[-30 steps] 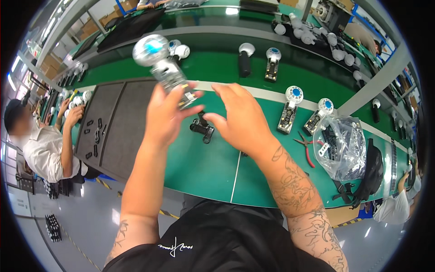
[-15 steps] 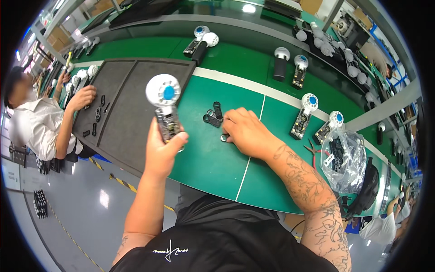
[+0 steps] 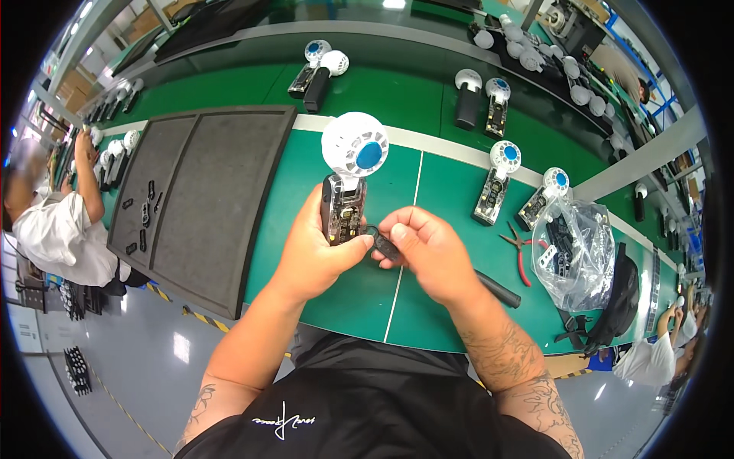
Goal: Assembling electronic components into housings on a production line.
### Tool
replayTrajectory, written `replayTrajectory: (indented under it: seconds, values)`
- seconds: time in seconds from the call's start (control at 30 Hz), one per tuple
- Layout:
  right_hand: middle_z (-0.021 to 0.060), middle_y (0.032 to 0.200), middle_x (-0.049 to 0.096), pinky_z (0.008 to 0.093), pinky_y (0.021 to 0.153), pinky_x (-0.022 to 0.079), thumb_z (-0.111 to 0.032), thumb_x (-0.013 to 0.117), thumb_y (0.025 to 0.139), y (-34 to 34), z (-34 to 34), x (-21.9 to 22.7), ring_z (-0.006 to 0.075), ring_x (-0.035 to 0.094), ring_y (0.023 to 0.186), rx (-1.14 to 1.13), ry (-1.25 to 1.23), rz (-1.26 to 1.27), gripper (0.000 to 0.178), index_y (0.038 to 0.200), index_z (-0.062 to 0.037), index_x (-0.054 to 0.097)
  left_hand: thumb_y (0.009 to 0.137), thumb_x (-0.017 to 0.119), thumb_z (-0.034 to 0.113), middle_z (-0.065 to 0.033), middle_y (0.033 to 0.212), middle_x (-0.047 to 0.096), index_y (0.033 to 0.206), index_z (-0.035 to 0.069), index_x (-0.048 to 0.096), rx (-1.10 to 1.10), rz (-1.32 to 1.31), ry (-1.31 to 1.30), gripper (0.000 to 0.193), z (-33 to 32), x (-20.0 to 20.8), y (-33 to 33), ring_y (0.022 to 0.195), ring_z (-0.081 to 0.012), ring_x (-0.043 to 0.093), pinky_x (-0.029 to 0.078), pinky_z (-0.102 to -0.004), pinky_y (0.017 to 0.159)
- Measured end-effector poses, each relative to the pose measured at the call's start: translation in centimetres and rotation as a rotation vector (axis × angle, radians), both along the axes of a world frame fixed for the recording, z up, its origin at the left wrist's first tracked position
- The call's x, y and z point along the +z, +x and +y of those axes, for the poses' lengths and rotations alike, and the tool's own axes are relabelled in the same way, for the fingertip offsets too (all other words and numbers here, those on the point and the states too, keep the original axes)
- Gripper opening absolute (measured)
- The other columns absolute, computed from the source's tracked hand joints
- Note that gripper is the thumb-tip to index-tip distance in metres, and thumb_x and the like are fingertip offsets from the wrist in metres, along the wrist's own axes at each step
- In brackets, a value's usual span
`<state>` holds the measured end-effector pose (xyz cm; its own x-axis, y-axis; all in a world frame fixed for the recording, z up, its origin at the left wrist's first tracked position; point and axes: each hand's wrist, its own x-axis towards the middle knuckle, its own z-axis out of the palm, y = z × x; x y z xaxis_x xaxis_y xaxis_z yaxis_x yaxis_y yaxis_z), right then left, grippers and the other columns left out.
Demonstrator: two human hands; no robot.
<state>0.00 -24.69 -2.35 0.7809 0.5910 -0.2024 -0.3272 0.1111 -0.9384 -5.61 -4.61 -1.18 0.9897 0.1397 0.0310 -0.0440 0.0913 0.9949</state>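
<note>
My left hand (image 3: 315, 249) grips a small handheld fan (image 3: 348, 176) upright over the green table (image 3: 336, 291); it has a white round head with a blue hub and an open handle showing a circuit board. My right hand (image 3: 424, 252) pinches a small black part (image 3: 384, 246) right beside the fan's handle, touching it at the lower right. A black rod-like tool (image 3: 497, 289) lies on the table under my right wrist.
Two half-built fans (image 3: 495, 183) (image 3: 544, 195) lie to the right, next to red-handled pliers (image 3: 520, 252) and a clear bag of black parts (image 3: 569, 249). A dark foam mat (image 3: 191, 199) with small black pieces is on the left. Other people work at left and far right.
My left hand has brought the fan to the centre and upright. My right hand has lifted a small black part off the table and moved it against the fan's handle.
</note>
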Motion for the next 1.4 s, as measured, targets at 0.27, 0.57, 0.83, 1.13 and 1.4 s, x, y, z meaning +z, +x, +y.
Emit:
replayTrajectory:
  seconds: [0.27, 0.57, 0.83, 1.13, 1.4]
  values:
    - [0.0161, 0.114, 0.068, 0.0283, 0.085, 0.059, 0.002, 0.066, 0.099, 0.0, -1.3, -1.0, 0.0195, 0.070, 0.102, 0.161, 0.429, 0.486, 0.027, 0.125, -0.0002, 0.060, 0.080, 0.074, -0.002, -0.0109, 0.113, 0.064, 0.148, 0.005, 0.045, -0.126, 0.072, -0.088, 0.074, -0.1, 0.1, -0.2, 0.097, -0.0170, 0.062, 0.051, -0.0285, 0.083]
    - [0.0122, 0.114, 0.067, 0.0264, 0.090, 0.056, 0.008, 0.067, 0.094, -1.5, 1.2, 0.5, 0.0153, 0.065, 0.101, -0.105, 0.170, -0.065, 0.037, 0.129, 0.0008, 0.058, 0.082, 0.068, -0.001, -0.0206, 0.133, 0.057, 0.161, 0.005, 0.025, -0.157, 0.005, -0.057, 0.090, -1.8, -1.3, -0.9, 0.114, -0.0278, 0.061, 0.053, -0.0383, 0.094]
    - [0.0104, 0.106, 0.068, 0.0280, 0.083, 0.058, 0.008, 0.070, 0.091, -2.4, 1.2, 0.2, 0.0152, 0.065, 0.091, -0.216, 0.053, -0.123, 0.041, 0.130, 0.0004, 0.061, 0.081, 0.063, -0.003, -0.0178, 0.135, 0.057, 0.160, 0.006, 0.028, -0.046, -0.120, 0.399, 0.087, -3.5, 0.0, -1.3, 0.112, -0.0246, 0.061, 0.054, -0.0324, 0.089]
    - [0.0115, 0.102, 0.071, 0.0397, 0.082, 0.055, -0.011, 0.080, 0.085, -0.8, -2.5, 2.1, 0.0301, 0.067, 0.090, -0.134, -0.810, -1.191, 0.040, 0.124, -0.0044, 0.070, 0.082, 0.058, -0.009, -0.0157, 0.128, 0.058, 0.158, 0.011, 0.034, -0.140, 0.107, -0.243, 0.082, -0.9, -1.5, -1.4, 0.100, -0.0219, 0.060, 0.053, -0.0307, 0.070]
    - [0.0130, 0.095, 0.067, 0.0446, 0.083, 0.052, -0.010, 0.078, 0.087, -1.2, -7.8, -0.3, 0.0334, 0.062, 0.088, 0.096, -1.196, -0.904, 0.027, 0.110, -0.0031, 0.065, 0.081, 0.052, -0.015, -0.0141, 0.126, 0.058, 0.154, 0.016, 0.039, -0.306, 0.184, -0.796, 0.080, -0.2, -0.9, -0.7, 0.098, -0.0211, 0.061, 0.049, -0.0302, 0.062]
